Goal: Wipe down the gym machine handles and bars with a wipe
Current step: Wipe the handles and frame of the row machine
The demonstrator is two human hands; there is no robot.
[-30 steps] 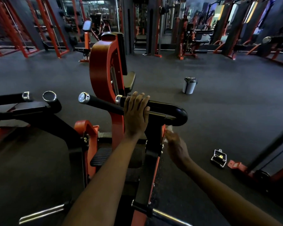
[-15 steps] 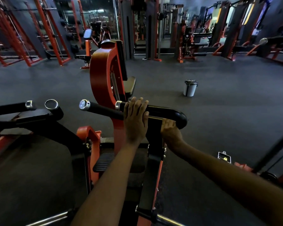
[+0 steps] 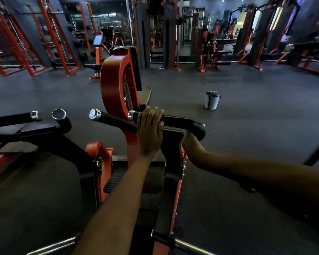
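Black rubber grip, item one: the handle (image 3: 173, 122), a bent bar with a chrome collar, my landmark for all that follows.

Left hand (image 3: 150, 130): laid over the handle's top near the collar, fingers (image 3: 153, 115) draped forward across it and close together, steadying it. I cannot tell how far they wrap underneath.

Right hand (image 3: 191, 139): tucked below the handle's curved right end, mostly hidden by the bar. I cannot tell whether its fingers are curled or spread, and I see no wipe here; I judge it is pressed against the handle's underside, out of view.

Second handle (image 3: 112, 120): just left of the first, chrome-capped, no hand on it.

Red frame (image 3: 114, 92): directly behind the handle.

Bin (image 3: 212, 100): on the floor, well beyond the handle to the right.

Risks, as I judge them:
- Underside wiped blind, so patches near the bend may be missed.
- Wipe may slip loose and drop to the floor unseen.
- Section beneath my left palm stays unwiped unless that hand shifts.
- Handle may pivot under uneven pressure and pinch the lower hand against the bracket beneath.
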